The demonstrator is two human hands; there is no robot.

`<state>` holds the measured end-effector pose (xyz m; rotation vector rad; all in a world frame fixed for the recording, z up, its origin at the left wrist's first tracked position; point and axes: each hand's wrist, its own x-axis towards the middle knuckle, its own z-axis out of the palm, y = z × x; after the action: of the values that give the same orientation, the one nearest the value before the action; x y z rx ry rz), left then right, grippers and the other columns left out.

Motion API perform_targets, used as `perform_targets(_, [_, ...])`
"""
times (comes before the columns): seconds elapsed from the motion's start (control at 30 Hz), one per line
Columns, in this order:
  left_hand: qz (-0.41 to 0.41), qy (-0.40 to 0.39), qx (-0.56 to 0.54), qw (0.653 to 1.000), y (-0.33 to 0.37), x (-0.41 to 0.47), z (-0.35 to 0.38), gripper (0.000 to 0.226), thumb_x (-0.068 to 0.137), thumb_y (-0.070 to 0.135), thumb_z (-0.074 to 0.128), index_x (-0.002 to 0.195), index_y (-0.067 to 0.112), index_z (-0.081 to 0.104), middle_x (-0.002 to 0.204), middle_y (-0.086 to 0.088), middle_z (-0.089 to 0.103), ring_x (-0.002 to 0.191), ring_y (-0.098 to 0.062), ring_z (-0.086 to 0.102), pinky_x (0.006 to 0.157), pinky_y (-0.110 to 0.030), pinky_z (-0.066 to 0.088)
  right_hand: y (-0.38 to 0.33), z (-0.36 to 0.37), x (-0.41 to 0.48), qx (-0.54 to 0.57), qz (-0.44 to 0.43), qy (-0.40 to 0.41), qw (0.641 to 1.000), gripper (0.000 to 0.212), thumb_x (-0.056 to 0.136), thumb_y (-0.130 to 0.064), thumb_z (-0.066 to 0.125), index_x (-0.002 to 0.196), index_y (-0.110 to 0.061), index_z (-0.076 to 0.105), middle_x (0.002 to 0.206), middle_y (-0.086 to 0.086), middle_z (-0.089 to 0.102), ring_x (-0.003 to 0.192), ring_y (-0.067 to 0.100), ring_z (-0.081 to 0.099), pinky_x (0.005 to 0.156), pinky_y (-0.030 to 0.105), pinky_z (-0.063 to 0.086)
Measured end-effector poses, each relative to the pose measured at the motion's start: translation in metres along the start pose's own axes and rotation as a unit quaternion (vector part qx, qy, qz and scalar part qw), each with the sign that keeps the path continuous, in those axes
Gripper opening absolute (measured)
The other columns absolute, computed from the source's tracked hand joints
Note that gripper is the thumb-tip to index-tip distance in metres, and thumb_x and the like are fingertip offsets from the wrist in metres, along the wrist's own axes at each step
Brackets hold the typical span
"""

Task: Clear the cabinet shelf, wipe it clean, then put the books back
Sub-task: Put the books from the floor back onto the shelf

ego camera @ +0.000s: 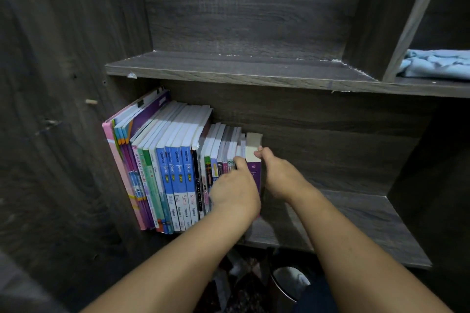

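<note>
A row of books [173,173] is stood at the left of the lower cabinet shelf [368,221].
The purple book [256,173] at its right end is gripped by the right hand [279,178]; the left hand [234,188] is laid, fingers bent, on neighbouring spines, grasp unclear.

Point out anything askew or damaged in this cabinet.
The taller books lean left against the side panel instead of standing upright. The upper shelf has white chipping along its back edge. A bare wooden dowel sticks out of the side panel. The right hand grips the purple book at the row's end.
</note>
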<state>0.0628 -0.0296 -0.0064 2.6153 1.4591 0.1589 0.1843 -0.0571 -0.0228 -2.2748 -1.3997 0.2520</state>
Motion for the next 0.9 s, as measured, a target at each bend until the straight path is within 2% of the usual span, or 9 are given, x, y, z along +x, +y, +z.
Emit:
perform_targets(0.1, [-0.001, -0.031, 0.007, 1.000, -0.002, -0.010, -0.004, 0.088, 0.084, 0.028, 0.069, 0.147, 0.010, 0.010, 0.112, -0.009, 0.060, 0.102, -0.028, 0.060, 0.071, -0.038, 0.047, -0.004, -0.002, 0.003, -0.036, 0.024, -0.009, 0.999, 0.056, 0.091, -0.019, 0.056, 0.139, -0.031, 0.031, 0.139, 0.005, 0.052, 0.120, 0.027, 0.054, 0.097, 0.042, 0.046])
perform_targets(0.2, [0.038, 0.002, -0.022, 0.999, -0.013, -0.013, 0.000, 0.096, 0.089, 0.010, 0.063, 0.153, 0.020, -0.009, 0.094, -0.007, 0.061, 0.080, -0.022, 0.058, 0.065, -0.036, 0.049, -0.008, -0.006, 0.009, -0.050, 0.032, -0.028, 0.998, 0.056, 0.088, -0.018, 0.056, 0.138, -0.028, 0.032, 0.138, 0.004, 0.054, 0.119, 0.026, 0.056, 0.097, 0.041, 0.047])
perform_targets(0.33, [0.098, 0.008, -0.037, 0.995, -0.028, -0.018, -0.015, 0.086, 0.093, 0.009, 0.056, 0.155, 0.028, -0.001, 0.082, -0.003, 0.048, 0.075, -0.020, 0.050, 0.064, -0.033, 0.047, -0.013, -0.011, 0.007, -0.023, 0.042, -0.073, 0.996, 0.075, 0.087, -0.017, 0.055, 0.147, -0.044, 0.018, 0.138, 0.008, 0.053, 0.116, 0.027, 0.056, 0.095, 0.037, 0.046])
perform_targets(0.43, [0.121, -0.012, -0.029, 0.992, -0.038, -0.026, -0.036, 0.085, 0.089, 0.013, 0.061, 0.154, 0.031, 0.009, 0.076, 0.000, 0.046, 0.075, -0.021, 0.051, 0.063, -0.034, 0.048, -0.019, -0.015, 0.003, 0.012, 0.012, -0.092, 0.996, 0.087, 0.088, -0.017, 0.052, 0.144, -0.060, 0.001, 0.158, 0.004, 0.026, 0.134, 0.029, 0.042, 0.108, 0.035, 0.036])
perform_targets(0.57, [0.125, -0.047, -0.003, 0.991, -0.057, -0.034, -0.060, 0.082, 0.085, 0.005, 0.059, 0.151, 0.033, 0.019, 0.086, 0.000, 0.050, 0.074, -0.019, 0.055, 0.059, -0.030, 0.048, -0.036, -0.009, 0.004, 0.006, -0.002, -0.098, 0.995, 0.062, 0.095, -0.037, 0.046, 0.146, -0.056, 0.016, 0.162, 0.008, 0.002, 0.144, 0.032, 0.023, 0.116, 0.039, 0.026])
perform_targets(0.67, [0.133, -0.062, 0.029, 0.989, -0.075, -0.040, -0.068, 0.086, 0.085, 0.005, 0.059, 0.152, 0.037, 0.016, 0.096, -0.001, 0.057, 0.077, -0.016, 0.058, 0.065, -0.030, 0.054, -0.052, 0.003, 0.004, 0.000, 0.004, -0.045, 0.999, 0.058, 0.093, -0.046, 0.048, 0.146, -0.040, 0.027, 0.155, 0.017, 0.016, 0.132, 0.039, 0.040, 0.108, 0.042, 0.037])
perform_targets(0.73, [0.141, -0.057, 0.049, 0.987, -0.085, -0.042, -0.073, 0.087, 0.086, 0.010, 0.061, 0.153, 0.039, 0.012, 0.095, 0.002, 0.057, 0.078, -0.013, 0.058, 0.066, -0.028, 0.055, -0.059, 0.012, 0.006, -0.010, 0.007, -0.017, 1.000, 0.063, 0.087, -0.054, 0.056, 0.142, -0.034, 0.032, 0.155, 0.016, 0.016, 0.132, 0.042, 0.038, 0.105, 0.047, 0.040])
perform_targets(0.83, [0.141, -0.058, 0.047, 0.987, -0.099, -0.045, -0.078, 0.085, 0.088, 0.014, 0.062, 0.152, 0.040, 0.012, 0.098, 0.003, 0.060, 0.081, -0.013, 0.060, 0.070, -0.030, 0.057, -0.063, 0.020, 0.008, -0.007, 0.003, 0.000, 1.000, 0.074, 0.076, -0.063, 0.066, 0.134, -0.033, 0.032, 0.151, 0.012, 0.027, 0.131, 0.041, 0.039, 0.100, 0.051, 0.044])
perform_targets(0.9, [0.141, -0.060, 0.039, 0.987, -0.105, -0.047, -0.081, 0.084, 0.089, 0.014, 0.062, 0.151, 0.041, 0.012, 0.096, 0.004, 0.061, 0.079, -0.012, 0.060, 0.068, -0.029, 0.056, -0.063, 0.022, 0.009, 0.001, -0.004, 0.008, 1.000, 0.068, 0.074, -0.062, 0.068, 0.125, -0.034, 0.033, 0.144, 0.008, 0.036, 0.125, 0.038, 0.046, 0.096, 0.051, 0.047])
